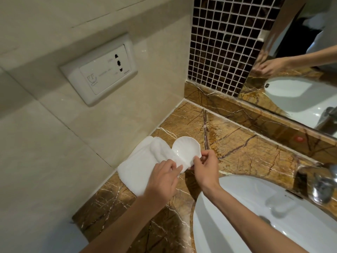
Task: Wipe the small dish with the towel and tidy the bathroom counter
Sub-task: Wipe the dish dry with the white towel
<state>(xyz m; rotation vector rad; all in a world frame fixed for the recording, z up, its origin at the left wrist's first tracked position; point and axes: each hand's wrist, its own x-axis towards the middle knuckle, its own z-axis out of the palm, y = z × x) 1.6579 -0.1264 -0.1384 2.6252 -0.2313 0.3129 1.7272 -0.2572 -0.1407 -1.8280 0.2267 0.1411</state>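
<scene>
A small white shell-shaped dish is held tilted just above the brown marble counter. My right hand pinches its near right edge between thumb and fingers. A folded white towel lies on the counter against the left wall, one end lifted up to the dish's left side. My left hand grips that towel end and presses it against the dish's lower left rim. The dish's near edge is hidden behind both hands.
A white oval sink sits at lower right with a chrome tap behind it. A mirror and dark mosaic tiles back the counter. A wall socket is on the left tiled wall. A wet patch shines on the counter beyond the dish.
</scene>
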